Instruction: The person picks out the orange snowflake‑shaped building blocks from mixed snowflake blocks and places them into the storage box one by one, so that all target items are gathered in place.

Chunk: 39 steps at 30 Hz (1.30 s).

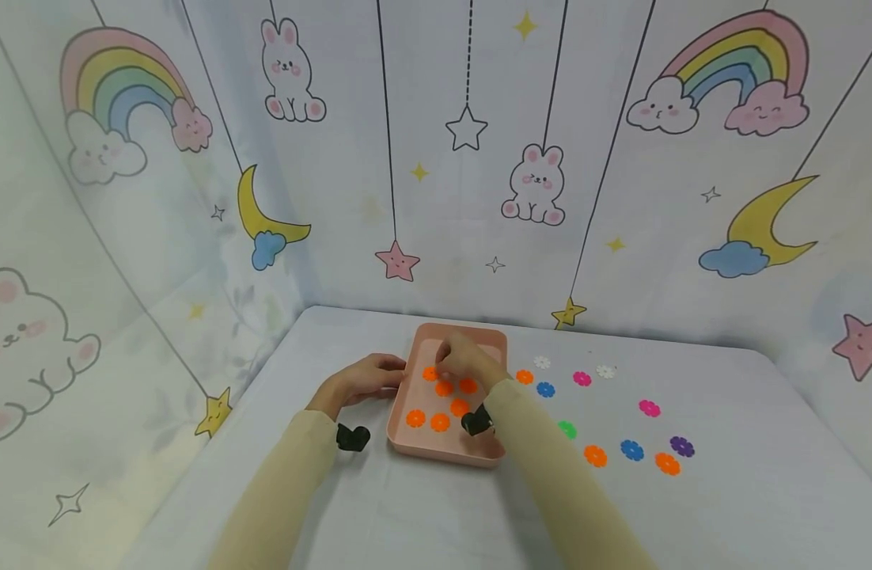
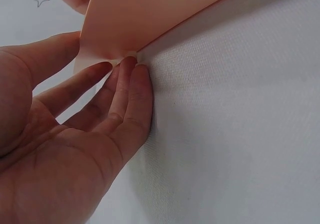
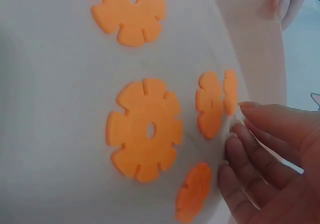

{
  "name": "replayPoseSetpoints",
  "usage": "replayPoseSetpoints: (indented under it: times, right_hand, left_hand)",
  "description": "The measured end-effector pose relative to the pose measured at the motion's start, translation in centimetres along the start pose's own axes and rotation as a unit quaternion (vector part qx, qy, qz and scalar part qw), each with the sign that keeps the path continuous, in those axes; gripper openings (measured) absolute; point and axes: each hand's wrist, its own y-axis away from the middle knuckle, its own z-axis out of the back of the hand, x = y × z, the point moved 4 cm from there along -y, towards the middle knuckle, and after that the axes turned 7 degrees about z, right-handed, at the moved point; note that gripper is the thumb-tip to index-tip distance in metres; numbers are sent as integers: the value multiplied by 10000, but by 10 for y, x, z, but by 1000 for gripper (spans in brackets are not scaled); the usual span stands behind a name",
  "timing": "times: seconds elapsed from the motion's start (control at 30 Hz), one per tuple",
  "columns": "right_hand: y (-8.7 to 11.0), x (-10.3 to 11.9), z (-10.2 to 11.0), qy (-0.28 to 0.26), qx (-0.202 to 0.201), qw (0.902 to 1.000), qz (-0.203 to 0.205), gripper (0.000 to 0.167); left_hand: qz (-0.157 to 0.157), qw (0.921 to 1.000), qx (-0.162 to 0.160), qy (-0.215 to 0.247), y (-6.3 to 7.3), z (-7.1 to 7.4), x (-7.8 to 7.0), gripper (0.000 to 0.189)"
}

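A shallow pink tray (image 1: 446,454) stands on the table, with several orange interlocking discs (image 3: 146,130), notched at the rim and holed in the centre, lying flat in it. My left hand (image 1: 368,376) holds the tray's left side, thumb at the rim and the other fingers (image 2: 141,91) against the outer wall. Over the tray's far half is my right hand (image 1: 468,358), fingers bent and pointing down. In the right wrist view its thumb tip is right at the edge of one orange disc (image 3: 230,92), and nothing shows between thumb and fingers.
Right of the tray, loose discs lie spread on the white tabletop (image 1: 749,491): orange (image 1: 596,456), blue (image 1: 631,450), pink (image 1: 650,408), purple (image 1: 681,446), green (image 1: 567,430) and white (image 1: 606,371). A printed curtain (image 1: 464,190) hangs behind the table and along its left.
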Motion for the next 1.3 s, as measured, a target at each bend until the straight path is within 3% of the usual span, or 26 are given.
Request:
replayPoseSetpoints:
  times: [0.23, 0.37, 0.47, 0.63, 1.0, 1.3]
  right_hand:
    - [13, 6, 10, 36, 134, 9993, -348, 17]
    - [18, 16, 25, 541, 88, 9979, 355, 17]
    - [23, 20, 38, 1109, -50, 9876, 1108, 14]
    - [42, 13, 58, 1007, -79, 9830, 1533, 18]
    - [86, -36, 94, 1069, -507, 9828, 1421, 27]
    - [92, -85, 104, 899, -711, 9878, 1054, 35]
  left_hand:
    - [44, 10000, -8, 40, 1, 0, -1, 47]
    - [54, 10000, -20, 57, 1, 1, -1, 48]
    - [50, 9999, -28, 99, 1, 2, 0, 47]
    - [65, 9999, -36, 124, 0, 1, 1, 48]
    - [-6, 9999, 15, 166, -1, -2, 1, 47]
    - [55, 9999, -71, 52, 1, -4, 0, 49]
